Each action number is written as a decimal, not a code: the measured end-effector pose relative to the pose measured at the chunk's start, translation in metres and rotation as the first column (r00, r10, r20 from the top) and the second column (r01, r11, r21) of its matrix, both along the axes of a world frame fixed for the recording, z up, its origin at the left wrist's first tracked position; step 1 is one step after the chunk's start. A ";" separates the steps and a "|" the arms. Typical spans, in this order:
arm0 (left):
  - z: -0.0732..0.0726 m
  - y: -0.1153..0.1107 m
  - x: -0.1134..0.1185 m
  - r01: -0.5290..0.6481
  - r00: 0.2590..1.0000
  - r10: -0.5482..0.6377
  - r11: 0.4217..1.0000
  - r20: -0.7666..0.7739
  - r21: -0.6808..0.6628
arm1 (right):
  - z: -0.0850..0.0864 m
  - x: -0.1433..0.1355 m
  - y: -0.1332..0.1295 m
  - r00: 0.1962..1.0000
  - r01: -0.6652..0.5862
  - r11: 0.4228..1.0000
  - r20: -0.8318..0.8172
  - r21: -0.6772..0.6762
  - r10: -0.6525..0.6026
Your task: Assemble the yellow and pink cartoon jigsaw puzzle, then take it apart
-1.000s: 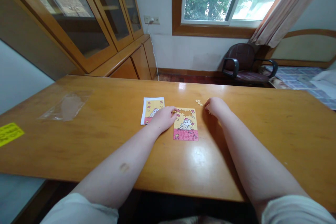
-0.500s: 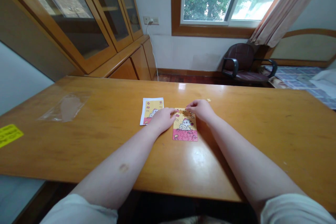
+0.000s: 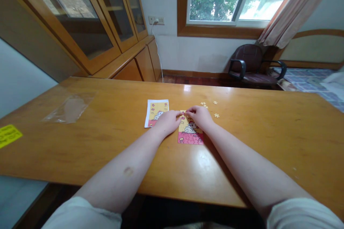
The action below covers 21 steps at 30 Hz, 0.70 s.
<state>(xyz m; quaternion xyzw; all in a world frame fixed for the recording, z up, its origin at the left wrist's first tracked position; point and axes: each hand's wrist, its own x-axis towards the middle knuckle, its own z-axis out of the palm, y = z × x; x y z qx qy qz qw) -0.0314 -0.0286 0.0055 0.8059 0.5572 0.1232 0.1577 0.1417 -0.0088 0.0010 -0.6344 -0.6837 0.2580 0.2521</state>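
Note:
A small yellow and pink jigsaw puzzle with white cartoon animals lies flat on the wooden table. At its upper left edge, my left hand is closed, thumb and finger gripping the border. My right hand covers the upper right of the puzzle, its fingertips pinched at the top row on what looks like a puzzle piece, mostly hidden. Just beyond this hand lie several loose puzzle pieces. Partly behind my left hand is a white-bordered picture card with the same design.
A clear plastic bag lies on the left part of the table, and a yellow label is at the left edge. Beyond the table are a glass-door cabinet, a dark office chair and a bed.
My right hand has shifted left and slightly toward me along the puzzle's top, uncovering more loose pieces behind it. My left hand stays at the puzzle's left edge.

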 end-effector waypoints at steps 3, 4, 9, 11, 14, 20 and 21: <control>0.001 0.000 0.000 -0.002 1.000 0.002 1.000 -0.005 -0.010 | -0.003 -0.002 0.001 0.999 0.004 1.000 0.034 0.007 -0.004; 0.002 0.000 0.001 -0.004 1.000 0.003 1.000 -0.008 -0.017 | -0.004 -0.002 0.001 0.999 -0.005 1.000 0.049 0.015 0.004; 0.002 -0.001 0.000 0.000 1.000 0.000 1.000 -0.003 -0.017 | -0.003 -0.001 -0.002 0.989 -0.047 0.996 0.146 0.079 0.035; 0.001 -0.001 -0.001 0.000 1.000 0.000 1.000 0.000 -0.013 | -0.001 0.002 -0.003 0.980 -0.066 0.988 0.196 0.142 0.037; 0.001 -0.001 -0.001 0.003 1.000 -0.003 1.000 0.011 -0.013 | 0.004 0.010 -0.003 0.956 -0.181 0.958 0.269 0.221 0.119; 0.005 -0.003 0.000 0.000 1.000 0.001 1.000 0.018 -0.028 | 0.010 0.019 -0.005 0.882 -0.377 0.909 0.368 0.180 0.293; 0.005 -0.003 0.000 -0.001 1.000 0.002 1.000 0.012 -0.031 | 0.010 0.019 -0.006 0.875 -0.390 0.904 0.377 0.176 0.304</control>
